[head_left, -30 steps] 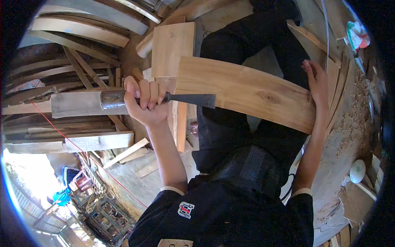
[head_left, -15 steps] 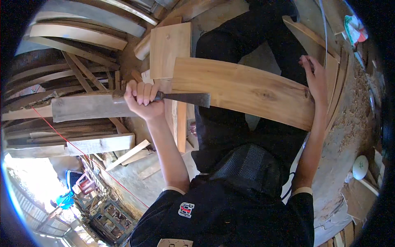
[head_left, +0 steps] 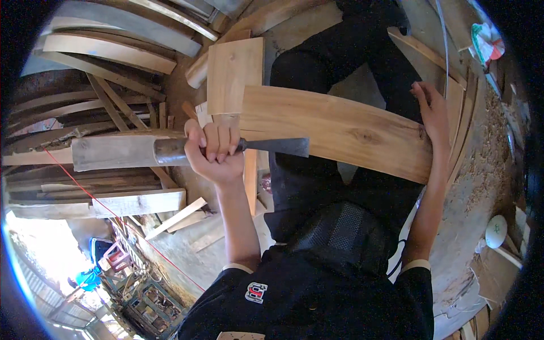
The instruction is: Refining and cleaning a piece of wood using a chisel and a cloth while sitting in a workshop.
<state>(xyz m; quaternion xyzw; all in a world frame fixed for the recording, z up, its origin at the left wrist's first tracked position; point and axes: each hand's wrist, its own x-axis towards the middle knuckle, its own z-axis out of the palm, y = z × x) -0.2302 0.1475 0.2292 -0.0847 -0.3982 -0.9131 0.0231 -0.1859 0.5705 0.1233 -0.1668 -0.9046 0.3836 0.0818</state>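
My left hand [head_left: 218, 150] is closed around the handle [head_left: 170, 151] of a wide flat-bladed chisel, whose dark blade [head_left: 280, 146] points right, over the lower left part of a long knotty board [head_left: 340, 127]. That board lies crosswise over my black-trousered legs [head_left: 303, 68]. At its right end, my right hand [head_left: 432, 116] rests along the edge, fingers loosely bent and apart above the corner. A shorter pale board [head_left: 231, 68] stands at the board's left end.
Stacked planks and offcuts [head_left: 107, 51] fill the left side, crossed by a red cord [head_left: 79, 184]. A cluttered machine [head_left: 153, 300] and plastic chair [head_left: 116, 255] sit lower left. At right are wood shavings [head_left: 490, 141], a white oval object [head_left: 494, 231] and cardboard [head_left: 490, 277].
My left hand and the chisel shifted slightly left, then moved right and down, so the blade reaches farther across the board. My right hand and the board have moved only slightly.
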